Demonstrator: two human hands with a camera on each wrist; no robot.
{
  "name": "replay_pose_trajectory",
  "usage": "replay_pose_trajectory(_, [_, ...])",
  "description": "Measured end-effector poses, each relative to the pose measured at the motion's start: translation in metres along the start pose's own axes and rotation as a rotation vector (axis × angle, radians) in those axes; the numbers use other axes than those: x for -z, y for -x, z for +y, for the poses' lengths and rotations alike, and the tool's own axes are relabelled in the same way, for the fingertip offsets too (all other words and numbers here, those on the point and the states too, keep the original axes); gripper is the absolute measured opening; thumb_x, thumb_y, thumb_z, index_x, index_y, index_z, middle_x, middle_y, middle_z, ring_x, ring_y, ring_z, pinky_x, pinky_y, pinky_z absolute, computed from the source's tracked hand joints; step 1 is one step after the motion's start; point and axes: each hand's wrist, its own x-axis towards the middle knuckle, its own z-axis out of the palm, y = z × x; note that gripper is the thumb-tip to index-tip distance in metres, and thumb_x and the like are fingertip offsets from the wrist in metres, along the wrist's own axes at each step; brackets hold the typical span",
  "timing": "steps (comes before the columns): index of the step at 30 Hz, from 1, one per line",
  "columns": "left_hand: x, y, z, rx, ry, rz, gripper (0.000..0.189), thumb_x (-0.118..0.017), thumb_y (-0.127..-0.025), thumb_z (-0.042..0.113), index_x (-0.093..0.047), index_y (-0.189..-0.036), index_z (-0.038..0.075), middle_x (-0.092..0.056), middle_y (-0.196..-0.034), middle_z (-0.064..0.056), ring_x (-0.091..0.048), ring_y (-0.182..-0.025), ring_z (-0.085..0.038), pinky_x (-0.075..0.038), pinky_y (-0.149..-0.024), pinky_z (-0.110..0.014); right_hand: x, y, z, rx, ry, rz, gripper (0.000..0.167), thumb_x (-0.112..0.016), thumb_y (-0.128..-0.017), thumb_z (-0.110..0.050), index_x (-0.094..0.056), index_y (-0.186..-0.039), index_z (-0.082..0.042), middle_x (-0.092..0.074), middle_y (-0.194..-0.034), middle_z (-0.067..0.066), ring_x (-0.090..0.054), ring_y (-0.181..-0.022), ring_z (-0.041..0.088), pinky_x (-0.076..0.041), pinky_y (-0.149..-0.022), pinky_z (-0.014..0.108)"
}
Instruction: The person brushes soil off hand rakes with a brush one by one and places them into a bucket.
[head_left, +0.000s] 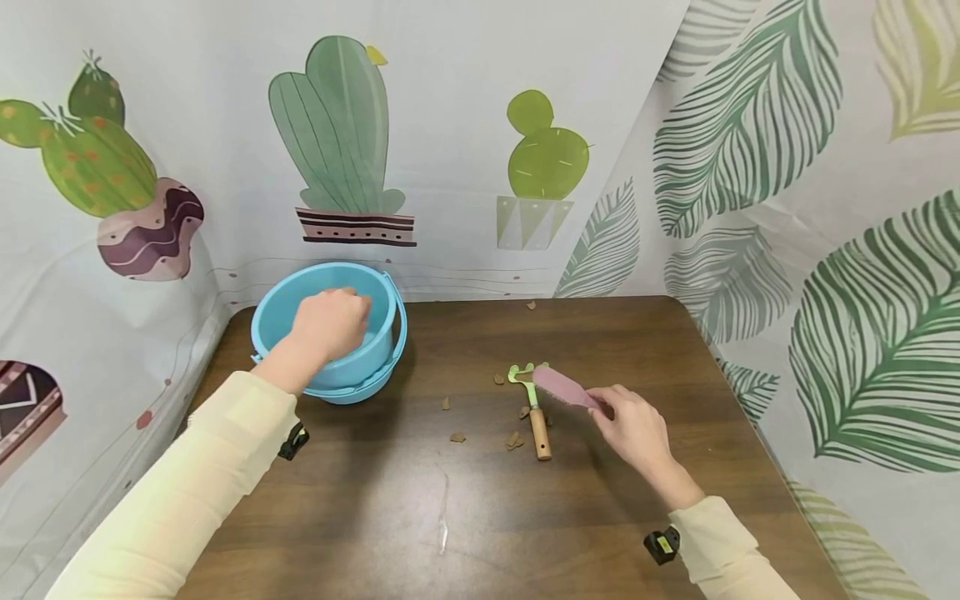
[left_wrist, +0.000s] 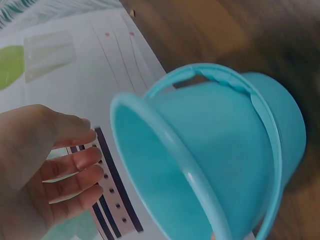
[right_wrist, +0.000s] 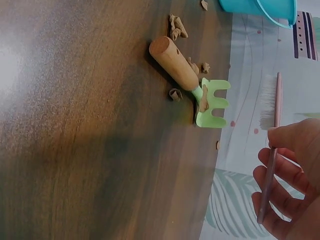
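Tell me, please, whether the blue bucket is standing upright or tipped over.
Upright: in the head view the blue bucket stands base-down on the table, its rim facing up.

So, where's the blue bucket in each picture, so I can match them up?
Head: bucket, left of centre.
Left wrist: bucket, centre to right, large.
Right wrist: bucket, top right, cut off by the edge.
Shared landmark: the printed striped flowerpot, near the bucket in all three.

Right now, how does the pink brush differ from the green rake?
The brush is held in the right hand, while the rake lies on the table. The brush is pink with pale bristles; the rake has green prongs and a wooden handle. Both have a handle and a working head.
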Motion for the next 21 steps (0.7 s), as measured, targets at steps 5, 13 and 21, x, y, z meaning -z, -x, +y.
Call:
replay_pose_trajectory(5, [-0.002,-0.001,0.017,-0.045,-0.01,0.025,0.016,-0.058,-0.086,0.016,-0.063,-0.097,0.007,-0.059,-0.086,-0.012,-0.058,-0.077,-0.031,-0.05,-0.057,-0.047,0.002,-0.001,0.004,-0.007,-0.004,0.015,0.024,-0.074,-0.073,-0.014,-0.07,-0.097,-0.015,-0.066,-0.082,-0.001,-0.05,-0.059,0.011,-0.038,-0.046,0.029])
replay_pose_trajectory(13, [-0.015,-0.005,0.043,-0.089,0.016,0.077,0.01,-0.06,-0.086,0.017,-0.063,-0.092,0.01,-0.059,-0.083,-0.008,-0.058,-0.073,-0.026,-0.05,-0.056,-0.042,0.004,0.0,0.011,-0.031,0.002,0.041,0.025,-0.074,-0.073,-0.014,-0.07,-0.098,-0.016,-0.066,-0.084,-0.001,-0.057,-0.062,0.015,-0.043,-0.049,0.036])
replay_pose_trajectory(21, [-0.045,-0.007,0.069,-0.118,0.055,0.175,0.005,-0.065,-0.08,0.015,-0.061,-0.081,0.012,-0.055,-0.078,-0.005,-0.057,-0.07,-0.027,-0.048,-0.052,-0.039,0.007,0.0,0.014,-0.055,0.003,0.043,0.025,-0.073,-0.073,-0.015,-0.069,-0.098,-0.017,-0.066,-0.085,-0.002,-0.055,-0.062,0.012,-0.041,-0.049,0.034])
